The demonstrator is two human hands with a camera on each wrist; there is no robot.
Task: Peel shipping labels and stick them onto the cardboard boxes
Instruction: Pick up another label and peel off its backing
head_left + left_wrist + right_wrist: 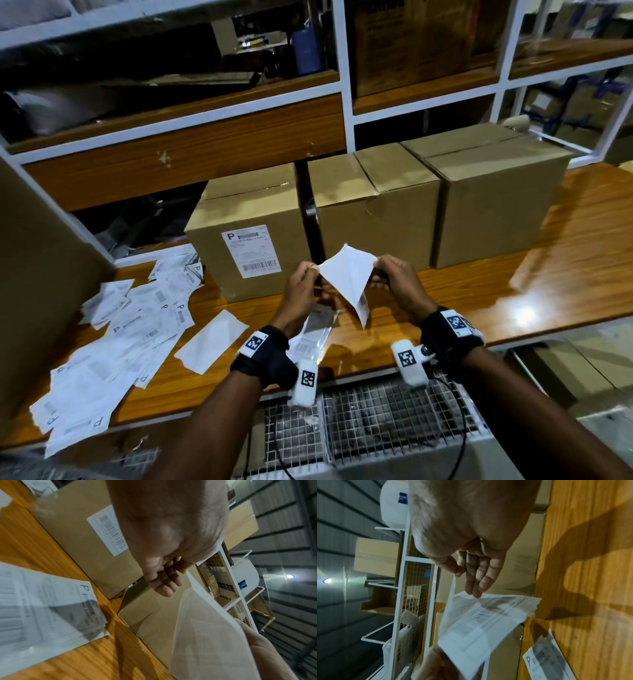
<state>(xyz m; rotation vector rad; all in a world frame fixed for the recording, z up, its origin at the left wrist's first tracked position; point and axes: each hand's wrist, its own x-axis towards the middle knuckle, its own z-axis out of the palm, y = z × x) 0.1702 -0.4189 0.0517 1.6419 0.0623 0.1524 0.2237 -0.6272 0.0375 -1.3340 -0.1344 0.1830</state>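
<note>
Above the wooden table (513,274) I hold a white label sheet (346,274), its two layers spread in a V that meets at the lower tip. My left hand (313,272) pinches the left top corner and my right hand (376,270) the right one. The right wrist view shows the printed side of the label sheet (484,622) below the right hand (462,577). The left wrist view shows its pale back (205,628) beside the left hand (171,580). Behind stand three cardboard boxes: the left box (246,205) with a label (251,250), the plain middle box (373,205) and the plain right box (496,195).
A loose pile of printed labels (137,329) covers the table's left part, with a blank white sheet (212,339) beside it. A small stack of labels (315,332) lies under my left wrist. White shelving rises behind the boxes. A wire-mesh rack (376,411) sits below the table's front edge.
</note>
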